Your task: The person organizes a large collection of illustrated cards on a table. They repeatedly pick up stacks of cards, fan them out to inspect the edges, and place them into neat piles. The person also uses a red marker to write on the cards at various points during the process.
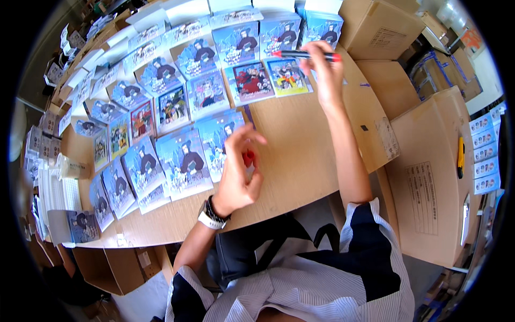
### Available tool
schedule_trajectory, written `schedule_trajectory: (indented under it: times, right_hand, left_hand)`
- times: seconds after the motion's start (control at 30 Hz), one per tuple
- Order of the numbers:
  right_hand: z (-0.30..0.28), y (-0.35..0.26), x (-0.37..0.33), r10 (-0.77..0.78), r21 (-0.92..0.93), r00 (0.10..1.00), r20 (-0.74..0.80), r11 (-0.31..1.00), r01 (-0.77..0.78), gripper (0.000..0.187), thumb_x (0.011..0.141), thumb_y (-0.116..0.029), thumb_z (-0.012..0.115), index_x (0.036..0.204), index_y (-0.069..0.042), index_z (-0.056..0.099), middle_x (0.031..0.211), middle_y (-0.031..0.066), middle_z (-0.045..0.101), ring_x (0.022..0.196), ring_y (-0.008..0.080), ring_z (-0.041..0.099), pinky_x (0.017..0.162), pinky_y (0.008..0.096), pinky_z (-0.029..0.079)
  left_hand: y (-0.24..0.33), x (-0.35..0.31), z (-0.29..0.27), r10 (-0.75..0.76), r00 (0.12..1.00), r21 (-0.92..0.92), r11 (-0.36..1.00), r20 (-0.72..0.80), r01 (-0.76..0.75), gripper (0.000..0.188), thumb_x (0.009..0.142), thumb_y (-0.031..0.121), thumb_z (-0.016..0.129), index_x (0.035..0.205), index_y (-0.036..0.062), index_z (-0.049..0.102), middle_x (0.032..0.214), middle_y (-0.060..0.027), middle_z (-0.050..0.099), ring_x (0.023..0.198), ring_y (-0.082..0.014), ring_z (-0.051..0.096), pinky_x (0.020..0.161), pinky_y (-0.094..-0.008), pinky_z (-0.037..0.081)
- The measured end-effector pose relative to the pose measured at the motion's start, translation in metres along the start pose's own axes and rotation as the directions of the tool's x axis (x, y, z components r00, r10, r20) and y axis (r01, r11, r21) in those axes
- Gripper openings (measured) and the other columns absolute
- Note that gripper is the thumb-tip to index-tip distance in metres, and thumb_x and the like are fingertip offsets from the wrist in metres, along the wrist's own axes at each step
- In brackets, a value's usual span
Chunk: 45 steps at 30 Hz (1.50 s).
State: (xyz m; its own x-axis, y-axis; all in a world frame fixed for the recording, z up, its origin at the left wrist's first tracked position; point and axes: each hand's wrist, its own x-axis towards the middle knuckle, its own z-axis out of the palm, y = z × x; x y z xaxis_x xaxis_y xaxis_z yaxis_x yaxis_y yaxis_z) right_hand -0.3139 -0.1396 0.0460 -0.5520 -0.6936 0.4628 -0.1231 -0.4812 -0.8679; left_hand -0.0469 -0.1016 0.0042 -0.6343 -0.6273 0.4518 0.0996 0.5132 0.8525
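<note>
A black marker with red ends (292, 54) is gripped in my right hand (323, 72), lying nearly level above the far side of the table with its tip pointing left. Beneath it are a card with a yellow picture (287, 75) and a card with a red picture (250, 82). My left hand (238, 174) is curled around a small red cap (248, 156), near the table's front middle. Just left of that hand, blue illustrated cards (188, 163) lie in an overlapping row. Neither hand appears to touch the cards.
Opened white boxes (236, 17) packed with blue cards line the far edge and curve round to the left. A paper cup (72, 167) stands at the left. Large cardboard boxes (429, 182) flank the table's right side, one with a yellow box cutter (460, 156) on it.
</note>
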Motion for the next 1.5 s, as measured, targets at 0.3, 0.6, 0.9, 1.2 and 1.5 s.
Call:
schedule_trajectory:
  times: [0.3,0.6,0.9,1.2,1.5]
  right_hand:
    - [-0.001,-0.081,-0.120,0.125,-0.007,0.943,0.309,0.992,-0.129,0.015,0.099,-0.011,0.060,0.087,-0.001,0.061,0.070,0.0015,0.063,0.055,0.0036,0.057,0.047,0.0189,0.038]
    - [0.015,-0.066,-0.127,0.127,-0.233,0.913,0.388,0.972,-0.036,0.010,0.094,-0.007,0.066,0.089,0.000,0.062,0.070,0.0010,0.062,0.060,0.0036,0.055,0.055,0.0226,0.042]
    - [0.022,-0.073,-0.158,0.213,-0.161,0.845,0.490,0.975,-0.152,0.004,0.092,0.003,0.063,0.096,0.004,0.065,0.084,0.0056,0.066,0.072,0.0103,0.064,0.066,0.0251,0.053]
    - [0.073,-0.063,-0.186,0.165,-0.028,0.752,0.638,0.981,-0.191,0.025,0.094,-0.005,0.066,0.118,-0.001,0.060,0.093,0.0097,0.066,0.077,0.0129,0.062,0.066,0.0247,0.050]
    - [0.085,-0.053,-0.206,0.348,-0.180,0.723,0.597,0.936,-0.302,0.011,0.100,0.000,0.057,0.107,0.004,0.064,0.090,0.0077,0.067,0.078,0.0106,0.063,0.071,0.0244,0.051]
  left_hand:
    - [0.001,0.002,0.000,-0.071,0.997,-0.118,0.990,0.035,0.075,0.089,0.064,-0.008,0.039,0.149,0.0081,0.017,0.136,-0.0183,0.043,0.070,-0.0137,0.045,0.065,-0.0257,0.039]
    - [0.002,0.003,0.001,-0.031,0.997,-0.018,0.999,0.069,0.032,0.091,0.063,-0.013,0.049,0.147,0.0026,0.020,0.136,-0.0170,0.049,0.072,-0.0216,0.052,0.066,-0.0324,0.046]
    - [0.025,-0.005,-0.006,0.024,0.999,0.219,0.976,-0.029,-0.017,0.083,0.065,-0.002,0.063,0.143,0.0058,0.037,0.108,-0.0124,0.065,0.075,-0.0363,0.067,0.058,-0.0415,0.053]
    - [0.058,-0.049,-0.088,0.017,0.992,0.444,0.895,-0.124,0.040,0.049,0.076,0.008,0.072,0.122,0.0071,0.055,0.104,-0.0151,0.060,0.079,-0.0383,0.066,0.063,-0.0462,0.052]
    - [-0.006,-0.220,-0.378,0.122,0.873,0.839,-0.243,-0.472,0.487,0.019,0.094,0.007,0.050,0.111,0.0002,0.053,0.091,-0.0182,0.061,0.073,-0.0380,0.064,0.064,-0.0472,0.055]
